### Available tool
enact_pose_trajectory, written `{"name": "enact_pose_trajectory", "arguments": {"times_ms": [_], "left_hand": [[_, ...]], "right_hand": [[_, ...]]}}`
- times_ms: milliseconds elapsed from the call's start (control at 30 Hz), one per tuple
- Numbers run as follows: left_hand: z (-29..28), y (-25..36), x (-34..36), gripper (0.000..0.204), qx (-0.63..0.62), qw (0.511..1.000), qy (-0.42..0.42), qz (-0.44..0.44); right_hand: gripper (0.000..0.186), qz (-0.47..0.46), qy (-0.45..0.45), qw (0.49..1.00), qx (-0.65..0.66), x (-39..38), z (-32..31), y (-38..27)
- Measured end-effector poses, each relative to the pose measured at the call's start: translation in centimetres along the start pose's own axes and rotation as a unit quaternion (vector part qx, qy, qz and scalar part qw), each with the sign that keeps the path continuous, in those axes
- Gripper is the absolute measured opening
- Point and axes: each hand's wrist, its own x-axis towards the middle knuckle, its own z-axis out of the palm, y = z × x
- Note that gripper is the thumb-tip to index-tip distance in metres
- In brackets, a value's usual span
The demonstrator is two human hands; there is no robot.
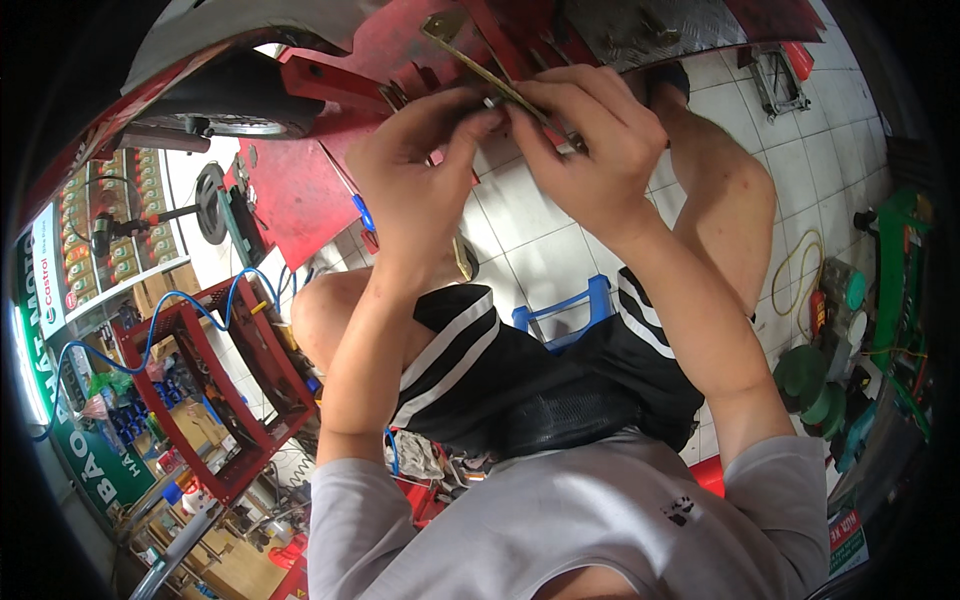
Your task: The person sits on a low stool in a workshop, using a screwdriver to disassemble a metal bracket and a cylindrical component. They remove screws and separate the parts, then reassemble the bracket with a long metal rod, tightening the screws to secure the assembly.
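Observation:
Both my hands are raised close together under a red vehicle body (400, 45). My left hand (415, 165) and my right hand (590, 150) pinch a thin, flat brass-coloured metal strip (478, 65) that runs diagonally up to the left. The fingertips of both hands meet on the strip near its lower end, where a small silver part (492, 102) shows. I sit low on a blue stool (560, 315), in black shorts with white stripes and a grey shirt.
A black tyre (235, 95) is at the upper left beside a red panel (295, 195). A red tool cart (215, 390) with a blue hose stands at the left. Green containers (815, 385) and a yellow cord (795, 270) lie on the white tiled floor at the right.

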Motion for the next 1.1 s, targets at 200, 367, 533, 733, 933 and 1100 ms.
{"name": "enact_pose_trajectory", "arguments": {"times_ms": [200,367,533,733,933,1100], "left_hand": [[-0.9,1.1,-1.3,0.02,-0.037,0.992,-0.008,0.119],[-2.2,2.9,-2.0,0.024,0.188,0.935,-0.021,0.3],[-2.7,4.6,-2.6,0.025,0.243,0.919,-0.039,0.307],[-2.7,5.0,-3.1,0.026,0.269,0.921,-0.023,0.28],[-2.4,4.8,-3.3,0.026,0.258,0.931,-0.014,0.258],[-2.5,4.4,-2.9,0.02,0.177,0.951,-0.054,0.249]], "right_hand": [[0.031,-0.143,0.015,0.99,0.015,1.2,-1.9,-0.9],[0.037,-0.131,-0.069,0.989,0.028,1.5,-4.5,-2.7],[0.038,-0.137,-0.077,0.987,0.041,1.5,-5.2,-3.2],[0.039,-0.142,-0.072,0.986,0.056,1.4,-5.2,-2.8],[0.038,-0.135,-0.101,0.984,0.05,1.9,-5.9,-2.8],[0.036,-0.135,-0.09,0.984,0.066,1.9,-5.6,-2.6]]}}
